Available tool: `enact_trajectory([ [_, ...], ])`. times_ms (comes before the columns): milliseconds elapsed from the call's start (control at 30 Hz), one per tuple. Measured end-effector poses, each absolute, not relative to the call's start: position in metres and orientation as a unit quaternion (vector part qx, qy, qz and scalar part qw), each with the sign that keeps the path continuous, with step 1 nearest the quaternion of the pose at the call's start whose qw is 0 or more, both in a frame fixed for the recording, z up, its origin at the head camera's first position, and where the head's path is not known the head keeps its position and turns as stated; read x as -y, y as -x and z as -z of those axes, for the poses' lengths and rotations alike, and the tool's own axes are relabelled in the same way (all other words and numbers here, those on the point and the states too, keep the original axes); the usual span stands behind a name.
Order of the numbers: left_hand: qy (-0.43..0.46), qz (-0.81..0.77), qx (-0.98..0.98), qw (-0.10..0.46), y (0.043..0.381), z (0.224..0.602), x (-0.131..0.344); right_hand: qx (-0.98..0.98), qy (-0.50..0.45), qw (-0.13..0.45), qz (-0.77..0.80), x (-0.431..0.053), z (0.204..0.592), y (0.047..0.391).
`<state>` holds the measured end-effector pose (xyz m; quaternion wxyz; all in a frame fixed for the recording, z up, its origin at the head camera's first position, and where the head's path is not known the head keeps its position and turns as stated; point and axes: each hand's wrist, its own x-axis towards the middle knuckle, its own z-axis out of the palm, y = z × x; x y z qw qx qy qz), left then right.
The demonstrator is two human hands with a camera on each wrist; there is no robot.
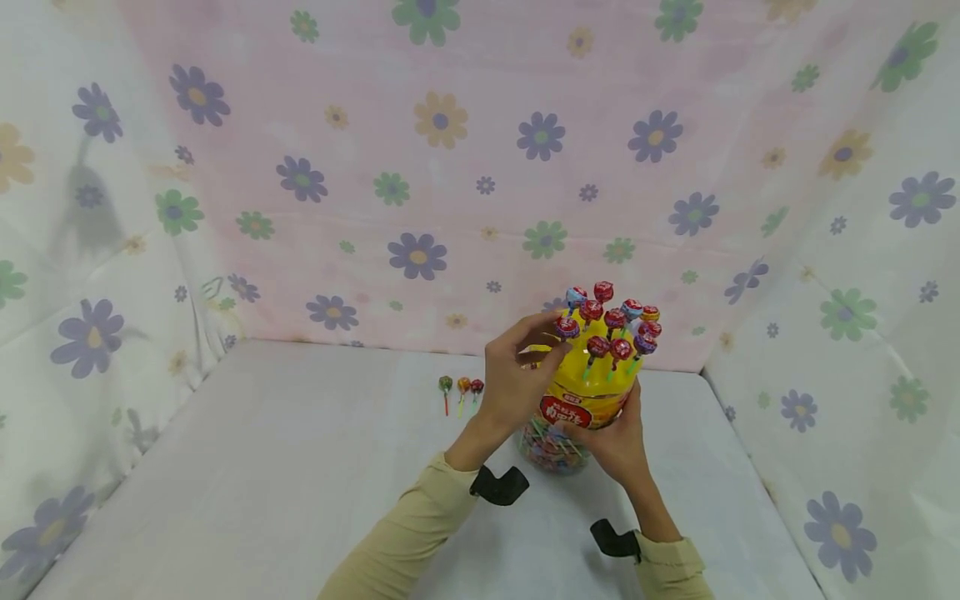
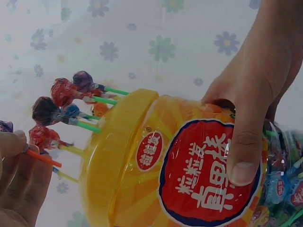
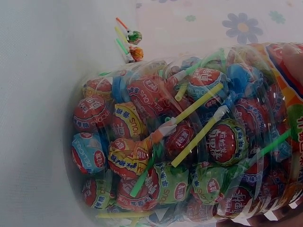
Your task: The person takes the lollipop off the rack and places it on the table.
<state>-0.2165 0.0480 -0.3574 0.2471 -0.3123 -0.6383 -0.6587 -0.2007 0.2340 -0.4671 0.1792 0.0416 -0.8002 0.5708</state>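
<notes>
In the head view, my left hand (image 1: 517,371) is beside the yellow lid (image 1: 581,358) of a big clear plastic jar (image 1: 551,450) packed with lollipops. Thumb and fingers pinch a lollipop (image 1: 567,327) with a purplish wrapper; the left wrist view shows its orange stick (image 2: 42,157) pointing at the lid, its tip just short of it. Several other lollipops (image 1: 615,318) stand with their sticks in the lid. My right hand (image 1: 618,437) grips the jar around its yellow and red label (image 2: 203,165), thumb across the front; its other fingers are mostly hidden behind.
Three loose lollipops (image 1: 462,385) lie on the white tabletop (image 1: 300,467) left of the jar. Flower-patterned cloth walls (image 1: 480,183) enclose the back and both sides. Each forearm carries a black wrist mount (image 1: 501,486).
</notes>
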Motion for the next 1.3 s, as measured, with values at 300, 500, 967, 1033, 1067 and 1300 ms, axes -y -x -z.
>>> enact_trajectory([
  [300,0.288,0.681,0.637,0.216,0.214,0.369,-0.03,0.8,-0.047,0.18,-0.571,-0.236,0.468,0.201],
  [500,0.267,0.685,0.645,0.209,0.217,0.381,-0.017,0.799,-0.056,0.184,-0.57,-0.236,0.468,0.202],
  [967,0.175,0.702,0.66,0.205,0.23,0.426,0.015,0.805,-0.045,0.172,-0.566,-0.23,0.454,0.194],
  [1033,0.162,0.697,0.668,0.204,0.234,0.436,0.021,0.807,-0.043,0.168,-0.564,-0.226,0.446,0.189],
  [1067,0.154,0.696,0.672,0.201,0.236,0.442,0.024,0.808,-0.043,0.165,-0.563,-0.224,0.442,0.187],
  [1300,0.097,0.659,0.724,0.177,0.248,0.476,0.048,0.809,-0.043,0.162,-0.563,-0.22,0.432,0.181],
])
